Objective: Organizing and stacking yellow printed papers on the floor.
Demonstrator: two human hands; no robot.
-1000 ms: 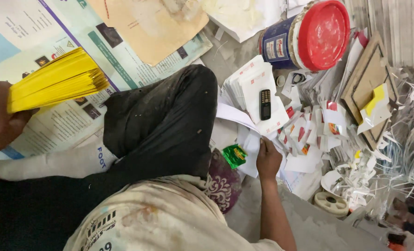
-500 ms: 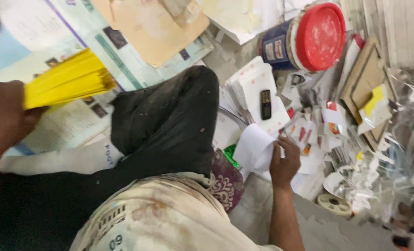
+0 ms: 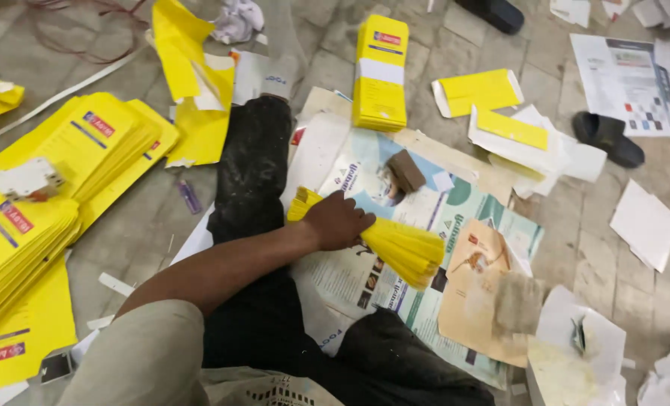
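Gripping 1 fanned sheaf of yellow envelopes (image 3: pixel 404 252) tight, the left hand (image 3: pixel 338 222) pressed it onto the newspaper (image 3: pixel 347 289); squaring its splayed ends seemingly needed the unseen right hand.

Bundle of yellow paper sheets (image 3: pixel 395 244), flat and stacked edge to edge, gripped about its middle by the left hand (image 3: pixel 335 222). Lying slantwise on printed newsprint, short end poking out up and to the left of the knuckles, longer end fanning out down and to the right of the fingers (sheet edges slightly splayed there). Clean, bright, uncreased.
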